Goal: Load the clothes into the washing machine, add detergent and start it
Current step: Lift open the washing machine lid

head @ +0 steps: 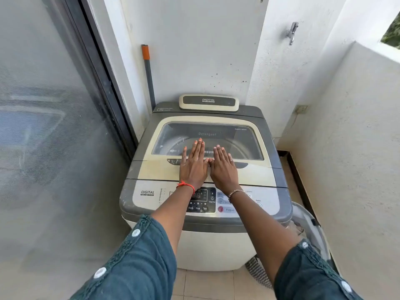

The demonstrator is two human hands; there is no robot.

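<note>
- A thin red thread bracelet [185, 185] is worn at the wrist of the left hand [193, 167], well back from the fingers.
- Orange-pink polish is seen on the left fingernails [200, 139].
- A slim beaded bracelet of pale and dark beads [235, 193] is worn at the wrist of the right hand [223, 169].
- Both forearms are covered from below the elbow by teal cotton sleeves [138, 263], edged with stitched trim and dotted with round white mirror-like discs [135, 232].
</note>
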